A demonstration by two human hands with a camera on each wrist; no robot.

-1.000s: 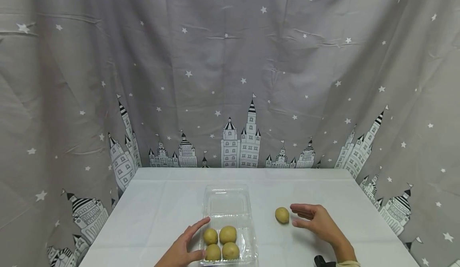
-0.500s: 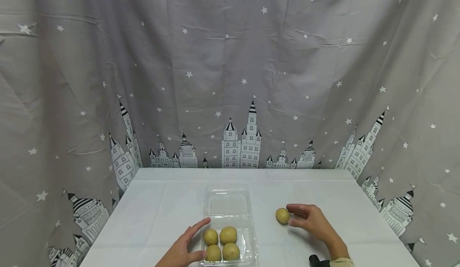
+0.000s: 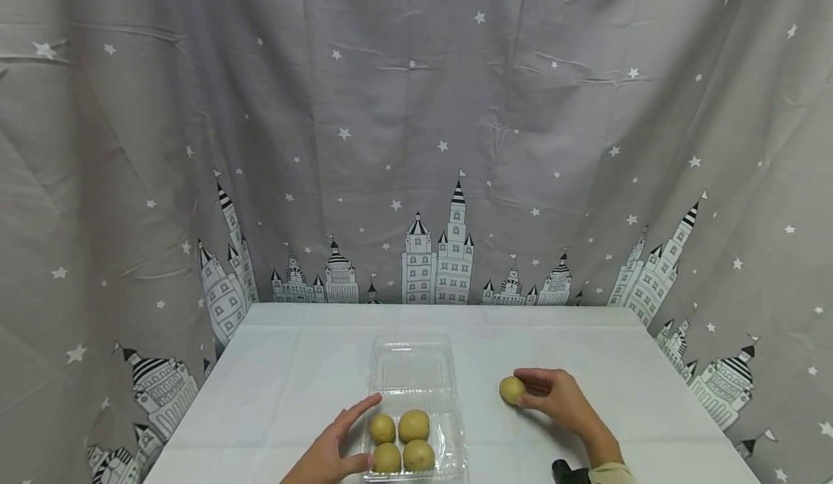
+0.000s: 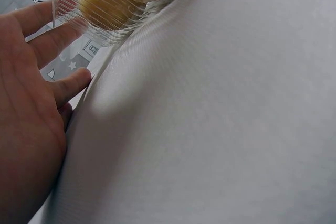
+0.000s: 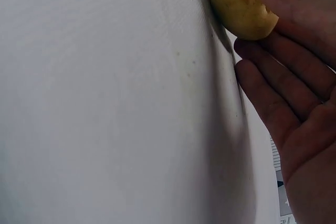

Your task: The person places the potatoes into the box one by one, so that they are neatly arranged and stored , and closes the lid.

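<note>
My right hand pinches a yellow potato at the right of the table, thumb on the near side and fingers on the far side. In the right wrist view the potato sits close against the white cloth, with the thumb over it. At the left side of a clear plastic clamshell box, my left hand is spread, thumb and index finger apart along its wall. Straight fingers touch the ribbed wall of the box in the left wrist view. Several potatoes lie inside the box.
The box's transparent lid lies folded back, away from me. A white cloth covers the table. Behind it hangs a grey curtain printed with castles and stars. A black device sits at my right wrist.
My right hand has moved left to the single potato and taken hold of it between thumb and fingers. The left hand and the box have stayed in place.
</note>
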